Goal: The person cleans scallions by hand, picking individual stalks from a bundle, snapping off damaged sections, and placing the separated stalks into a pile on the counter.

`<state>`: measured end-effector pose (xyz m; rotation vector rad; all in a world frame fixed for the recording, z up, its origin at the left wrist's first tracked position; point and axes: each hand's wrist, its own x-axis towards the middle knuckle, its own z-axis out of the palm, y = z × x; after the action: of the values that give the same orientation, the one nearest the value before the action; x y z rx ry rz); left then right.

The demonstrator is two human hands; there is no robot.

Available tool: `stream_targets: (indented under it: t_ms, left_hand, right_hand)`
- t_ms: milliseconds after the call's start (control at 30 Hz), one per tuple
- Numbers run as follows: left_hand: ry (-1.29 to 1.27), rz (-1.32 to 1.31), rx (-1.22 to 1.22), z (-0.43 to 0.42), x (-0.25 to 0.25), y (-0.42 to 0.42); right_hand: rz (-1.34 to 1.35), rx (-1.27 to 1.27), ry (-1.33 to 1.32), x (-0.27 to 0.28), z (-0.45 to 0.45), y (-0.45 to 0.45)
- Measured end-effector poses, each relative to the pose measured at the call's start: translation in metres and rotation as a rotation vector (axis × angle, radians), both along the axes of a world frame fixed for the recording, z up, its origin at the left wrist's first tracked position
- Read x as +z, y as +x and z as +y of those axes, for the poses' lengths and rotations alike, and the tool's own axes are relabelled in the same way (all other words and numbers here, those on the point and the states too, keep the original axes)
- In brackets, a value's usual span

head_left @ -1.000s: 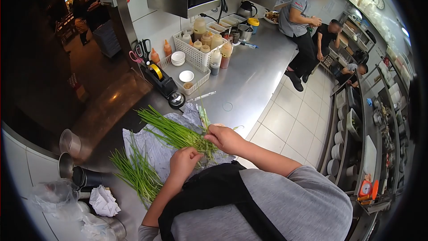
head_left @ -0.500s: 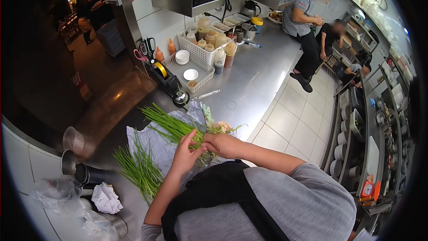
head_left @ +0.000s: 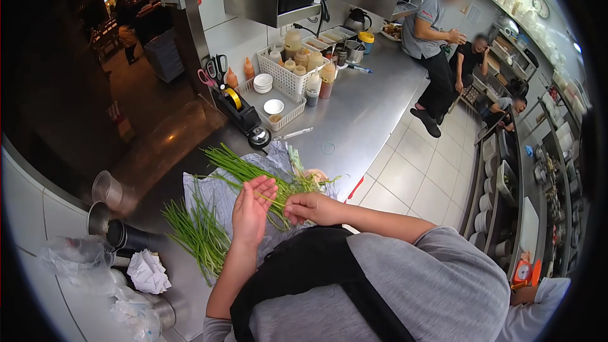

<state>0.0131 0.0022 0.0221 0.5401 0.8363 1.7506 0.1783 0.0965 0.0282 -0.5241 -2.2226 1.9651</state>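
In the head view, the left hand is spread open, palm up, fingers nearly straight. The right hand has its thumb and fingers pinched on thin green stalks, whose other ends reach the left hand. Just beyond, a long bright-green bunch lies on a wrinkled grey sheet on the shiny steel counter; a second leafy green pile lies left of it.
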Motion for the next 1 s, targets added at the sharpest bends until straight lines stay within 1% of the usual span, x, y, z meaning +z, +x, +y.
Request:
stream_targets:
  t_ms: [133, 200, 267, 400, 467, 500, 533, 600, 633, 667, 800, 833, 867, 900, 1000]
  left_hand:
    - [0.050, -0.104, 0.051, -0.012, 0.003, 0.006]
    - [0.062, -0.142, 0.057, -0.017, 0.004, 0.011]
    - [0.067, -0.247, 0.112, -0.019, 0.004, 0.017]
    - [0.076, -0.294, 0.156, -0.024, 0.004, 0.018]
    - [0.144, -0.328, 0.155, -0.028, -0.003, 0.014]
    - [0.073, -0.353, 0.231, -0.029, 0.009, 0.018]
    - [0.068, -0.355, 0.234, -0.028, 0.006, 0.016]
    - [0.162, -0.259, 0.164, -0.035, -0.005, 0.007]
    - [0.122, -0.258, 0.223, -0.036, 0.001, 0.010]
    - [0.134, -0.270, 0.203, -0.038, 0.005, 0.011]
    - [0.144, -0.201, 0.237, -0.045, 0.017, 0.013]
    - [0.136, -0.151, 0.228, -0.044, 0.023, 0.015]
    - [0.139, -0.149, 0.275, -0.046, 0.027, 0.018]
    - [0.125, -0.139, 0.262, -0.043, 0.031, 0.023]
    - [0.128, -0.122, 0.245, -0.029, 0.035, 0.040]
  right_hand:
    - [-0.013, 0.022, -0.012, -0.005, -0.005, 0.009]
    - [-0.022, 0.001, -0.070, -0.006, -0.010, 0.012]
    - [-0.035, -0.001, -0.039, -0.005, -0.013, 0.015]
    - [-0.034, 0.033, 0.010, -0.018, -0.021, 0.018]
    - [-0.031, 0.026, 0.008, -0.020, -0.024, 0.020]
    - [-0.040, 0.031, 0.016, -0.018, -0.026, 0.020]
    - [-0.050, 0.035, 0.020, -0.016, -0.029, 0.021]
    - [-0.104, 0.065, 0.005, -0.014, -0.031, 0.023]
    - [-0.077, 0.043, 0.074, -0.016, -0.033, 0.025]
    - [-0.049, 0.043, 0.142, -0.018, -0.034, 0.026]
    - [-0.121, 0.092, 0.089, -0.022, -0.031, 0.028]
    - [-0.123, 0.158, 0.085, -0.021, -0.028, 0.027]
    - [-0.117, 0.151, 0.058, -0.019, -0.025, 0.029]
    - [-0.111, 0.124, 0.036, -0.018, -0.021, 0.033]
    - [-0.116, 0.162, 0.142, -0.011, -0.007, 0.050]
